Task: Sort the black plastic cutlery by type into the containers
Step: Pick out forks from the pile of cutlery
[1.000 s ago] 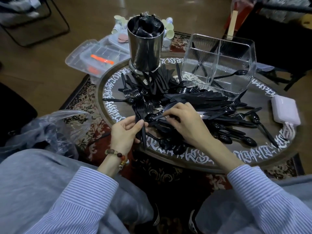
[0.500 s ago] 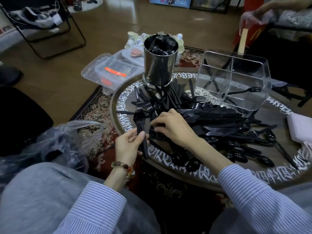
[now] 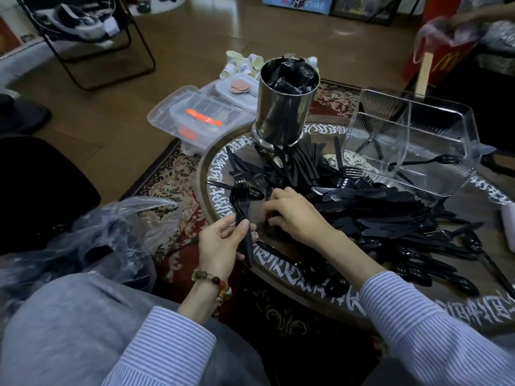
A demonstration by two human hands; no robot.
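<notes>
Since the earlier frame, both hands have drifted left across the pile, and I see more floor beyond. Round bench [image 3: 223, 201] carries the heap of black cutlery [image 3: 370, 215]. Clear divided container [image 3: 412, 146] stands at its far right, holding a spoon [image 3: 426, 161]; steel canister [image 3: 287, 107] stands beyond the heap. Left hand [image 3: 220, 243]: fingers grip a stack of forks [image 3: 242, 213], tines up. Right hand [image 3: 292, 215]: fingers curled into the heap; what they grip, I cannot tell.

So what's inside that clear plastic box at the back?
The clear plastic divided box holds a black plastic spoon in one compartment and crossed black forks in another. Its ribbed walls blur any count.
</notes>
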